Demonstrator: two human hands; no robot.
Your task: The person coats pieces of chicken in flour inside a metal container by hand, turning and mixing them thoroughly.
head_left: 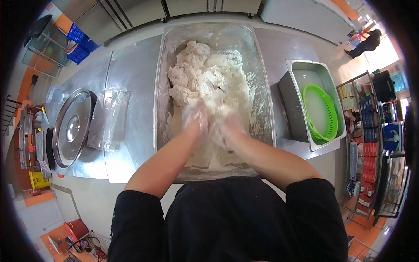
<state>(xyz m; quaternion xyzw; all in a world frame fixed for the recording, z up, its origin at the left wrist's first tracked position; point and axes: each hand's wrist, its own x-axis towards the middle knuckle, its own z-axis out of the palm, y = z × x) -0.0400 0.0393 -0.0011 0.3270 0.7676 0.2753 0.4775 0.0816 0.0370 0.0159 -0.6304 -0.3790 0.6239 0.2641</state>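
1. I am working over the metal pan (162, 87) on the desk (135, 70); its raised walls are probably serving to contain the white powder (238, 87).
2. The pale, powdery lumps (188, 78) are lying inside the pan, heaped toward its far left part, likely within reach of both arms.
3. I am holding the left hand (195, 115) inside the pan, at the near edge of the lumps, and the right hand (230, 123) just beside it, presumably so both are serving one spot. Both are showing blurred, so I cannot tell whether either is gripping anything.
4. Right of the pan, a deep bin (291, 105) is holding a green basket (331, 118), tilted, seemingly handy for the right arm.
5. Left of the pan, a plastic bag (111, 115) and, farther out, a round metal tray (72, 126) are resting, presumably clear of my elbows.
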